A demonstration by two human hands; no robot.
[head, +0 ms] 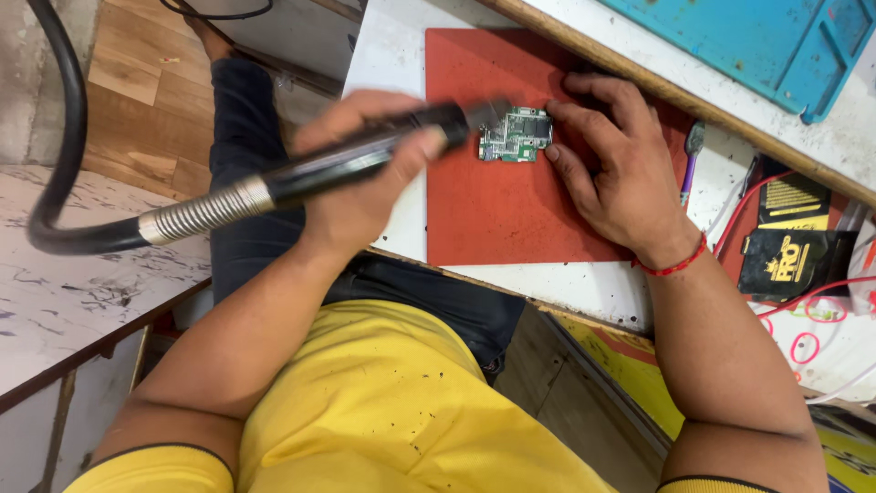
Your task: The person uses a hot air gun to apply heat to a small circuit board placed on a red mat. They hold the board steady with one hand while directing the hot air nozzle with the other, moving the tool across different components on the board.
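Holding: the left hand (360, 178) is clenched around a black tool (383, 151), its tip at the left edge of the circuit board (516, 135).
Steadying: the right hand (611, 164) lies flat, fingertips pressing on the board's right edge and top corner without gripping it.
Board position: flat on the red mat (493, 215), near the mat's upper middle, between both hands.
Hose: a ribbed metal collar and black hose (64, 137) trail left from the tool.
Surroundings: the mat lies on a white bench (566, 283); a blue mat (757, 46) sits beyond, black packets (789, 260) to the right.
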